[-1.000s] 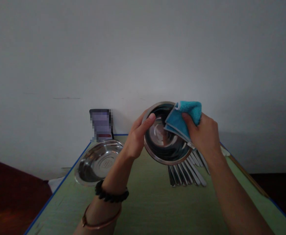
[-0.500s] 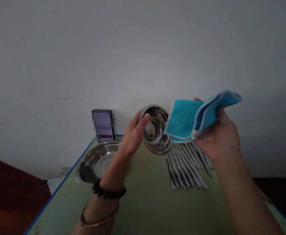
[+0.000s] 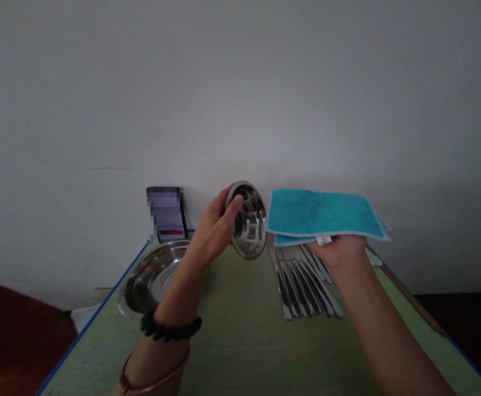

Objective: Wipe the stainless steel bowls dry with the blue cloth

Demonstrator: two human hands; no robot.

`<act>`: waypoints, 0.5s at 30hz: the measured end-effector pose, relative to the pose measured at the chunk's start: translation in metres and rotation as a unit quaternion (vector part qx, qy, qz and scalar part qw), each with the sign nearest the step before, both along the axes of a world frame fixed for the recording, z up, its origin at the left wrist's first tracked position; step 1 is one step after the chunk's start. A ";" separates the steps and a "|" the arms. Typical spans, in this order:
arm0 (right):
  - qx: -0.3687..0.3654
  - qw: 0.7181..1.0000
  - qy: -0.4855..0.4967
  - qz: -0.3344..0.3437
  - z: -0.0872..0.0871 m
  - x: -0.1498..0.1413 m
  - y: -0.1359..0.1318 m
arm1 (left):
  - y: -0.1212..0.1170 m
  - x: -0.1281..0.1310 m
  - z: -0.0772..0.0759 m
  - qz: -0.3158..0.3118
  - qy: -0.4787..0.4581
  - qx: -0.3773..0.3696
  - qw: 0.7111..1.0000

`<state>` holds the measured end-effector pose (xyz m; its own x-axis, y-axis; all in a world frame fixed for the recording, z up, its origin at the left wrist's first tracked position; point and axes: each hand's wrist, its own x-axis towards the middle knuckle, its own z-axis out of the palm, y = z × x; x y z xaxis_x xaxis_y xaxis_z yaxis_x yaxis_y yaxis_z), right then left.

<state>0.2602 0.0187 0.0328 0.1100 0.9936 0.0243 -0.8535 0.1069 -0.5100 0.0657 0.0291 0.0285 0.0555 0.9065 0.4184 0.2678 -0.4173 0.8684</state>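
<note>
My left hand (image 3: 215, 223) grips a shiny steel bowl (image 3: 249, 225) by its rim, thumb over the inside and fingers behind. The bowl is tilted on its side above the table, its hollow turned to the right. A folded turquoise cloth (image 3: 322, 213) with pale edging lies spread over my right hand (image 3: 343, 250), which supports it from below; the fingers are hidden under it. Bowl and cloth are close together, with a narrow gap between them. Below the cloth, several table knives (image 3: 304, 289) lie fanned out on the table.
A larger steel basin (image 3: 141, 294) stands on the left of the green table (image 3: 244, 341), partly behind my left forearm. A phone (image 3: 168, 214) leans upright against the wall (image 3: 240, 99) at the back left. Blue edging runs along the table's sides.
My right hand has drawn the cloth out of the bowl, and the cloth has gone from bunched to laid flat over the palm. My left hand has moved slightly left and turned the bowl sideways.
</note>
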 end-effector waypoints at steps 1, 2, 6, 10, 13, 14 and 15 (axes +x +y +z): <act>0.014 0.999 -0.013 -0.026 0.000 0.001 0.001 | 0.000 -0.001 0.001 0.003 0.014 0.000 1.000; 0.030 0.997 -0.032 -0.056 0.000 0.001 0.002 | -0.001 0.000 0.002 0.000 0.023 -0.001 1.000; 0.042 0.964 -0.178 -0.192 -0.007 -0.008 0.003 | -0.011 0.015 0.008 -0.055 -0.010 -0.007 0.998; 0.049 0.859 -0.419 -0.291 -0.019 -0.032 -0.004 | -0.024 0.040 0.012 -0.113 -0.071 -0.014 0.991; 0.156 0.777 -0.567 -0.226 -0.023 -0.044 -0.012 | -0.029 0.048 0.013 -0.097 -0.090 -0.007 0.991; 0.189 0.761 -0.593 -0.184 -0.023 -0.045 -0.014 | -0.029 0.049 0.013 -0.089 -0.092 -0.004 0.992; 0.214 0.752 -0.606 -0.145 -0.022 -0.045 -0.016 | -0.029 0.048 0.013 -0.080 -0.094 -0.002 0.992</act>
